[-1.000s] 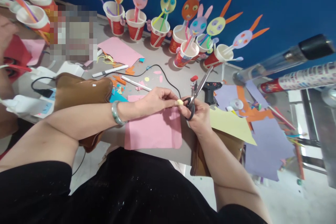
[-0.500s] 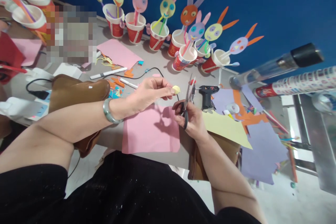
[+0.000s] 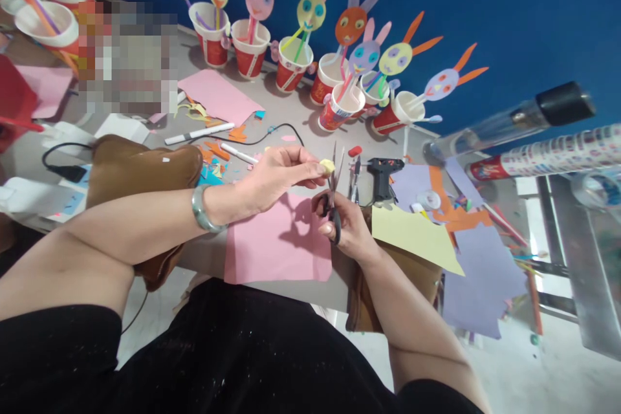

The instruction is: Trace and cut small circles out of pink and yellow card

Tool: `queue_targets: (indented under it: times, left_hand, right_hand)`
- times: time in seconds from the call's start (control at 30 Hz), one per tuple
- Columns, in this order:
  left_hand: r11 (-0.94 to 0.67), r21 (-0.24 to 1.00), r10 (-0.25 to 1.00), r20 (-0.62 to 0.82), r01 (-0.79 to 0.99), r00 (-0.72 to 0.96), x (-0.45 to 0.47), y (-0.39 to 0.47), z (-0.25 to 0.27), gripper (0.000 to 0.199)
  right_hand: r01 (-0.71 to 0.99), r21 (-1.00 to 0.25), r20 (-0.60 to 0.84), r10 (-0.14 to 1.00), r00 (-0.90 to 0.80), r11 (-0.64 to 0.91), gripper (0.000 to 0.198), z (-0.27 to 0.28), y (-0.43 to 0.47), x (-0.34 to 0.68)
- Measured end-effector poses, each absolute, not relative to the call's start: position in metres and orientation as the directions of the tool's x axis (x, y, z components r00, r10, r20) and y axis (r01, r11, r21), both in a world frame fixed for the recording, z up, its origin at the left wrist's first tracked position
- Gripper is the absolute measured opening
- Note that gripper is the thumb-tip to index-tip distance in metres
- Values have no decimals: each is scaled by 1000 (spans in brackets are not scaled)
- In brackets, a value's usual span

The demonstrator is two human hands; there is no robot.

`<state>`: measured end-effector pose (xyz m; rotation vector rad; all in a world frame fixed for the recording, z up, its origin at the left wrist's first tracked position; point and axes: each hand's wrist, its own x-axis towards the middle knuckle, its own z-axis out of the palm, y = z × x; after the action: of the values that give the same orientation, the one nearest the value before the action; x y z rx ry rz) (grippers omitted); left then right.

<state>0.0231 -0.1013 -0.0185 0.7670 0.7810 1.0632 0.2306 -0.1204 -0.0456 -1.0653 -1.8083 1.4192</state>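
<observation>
Between the thumb and fingers of my left hand (image 3: 286,171) is a small pale yellow paper piece (image 3: 327,166). My right hand (image 3: 348,226) has its fingers in the handles of black-handled scissors (image 3: 333,197), whose blades stand upright and somewhat parted. The blades are right beside the yellow piece; whether they touch it I cannot tell. Below both hands a pink paper sheet (image 3: 276,249) lies at the table's near edge, with their shadows on it. Just right of the scissors are a craft knife (image 3: 356,180) and a black glue gun (image 3: 384,178).
Paper cups with rabbit-faced figures (image 3: 251,48) line the blue wall. Brown cushions (image 3: 145,171) flank the pink sheet. Yellow paper (image 3: 414,236), purple paper (image 3: 480,278) and a stack of cups (image 3: 543,158) are at right. A black cable (image 3: 262,139) crosses the table among scraps and markers.
The scissors have moved left to the yellow paper piece, uncovering the craft knife and a red object behind them. My left hand has shifted slightly right, still holding the piece.
</observation>
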Motion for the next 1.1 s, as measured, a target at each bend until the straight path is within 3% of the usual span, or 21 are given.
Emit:
queue_targets:
  times: [1.1]
  left_hand:
    - [321,811,932,-179,-489,315,25,-102,-25,25]
  right_hand:
    - [236,-969,-48,888,-458,69,69,-49,-121,226]
